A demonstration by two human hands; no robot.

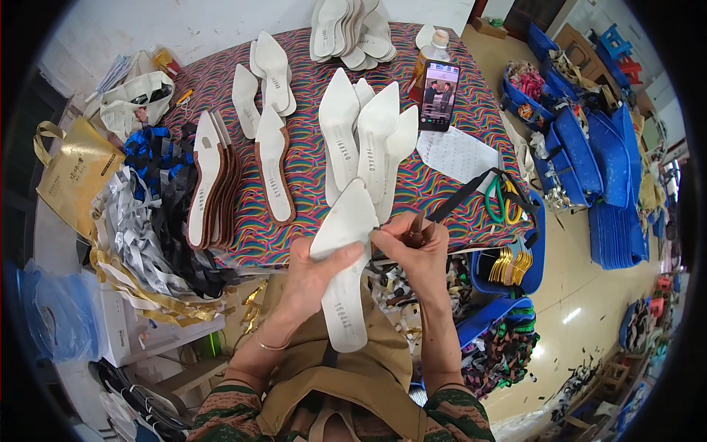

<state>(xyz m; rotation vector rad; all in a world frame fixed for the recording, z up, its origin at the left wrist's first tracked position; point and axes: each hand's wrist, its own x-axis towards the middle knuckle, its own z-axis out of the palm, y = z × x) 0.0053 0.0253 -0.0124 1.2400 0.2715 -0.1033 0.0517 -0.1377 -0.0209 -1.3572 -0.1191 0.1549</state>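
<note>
Pointed at the top and rounded at the heel, a white insole [343, 283] is tilted in front of my chest. My left hand [311, 276] grips it, thumb across its face. My right hand [421, 254] pinches at its right edge, with a folded brown strip [418, 231] bunched in the fingers. Just beyond, loose white insoles [377, 121] lie on the patterned tablecloth [302, 147]. To the left are an insole with brown edging [273, 173] and a stack of brown-edged insoles [215, 180]. More plain insoles [272, 70] lie farther back.
A pile of insoles [346, 33] sits at the table's back. On the right are a phone [440, 96], a bottle [434, 48], printed paper [460, 153] and green-handled scissors [495, 202]. Strips [140, 221] hang at the left; blue bins [589, 162] stand right.
</note>
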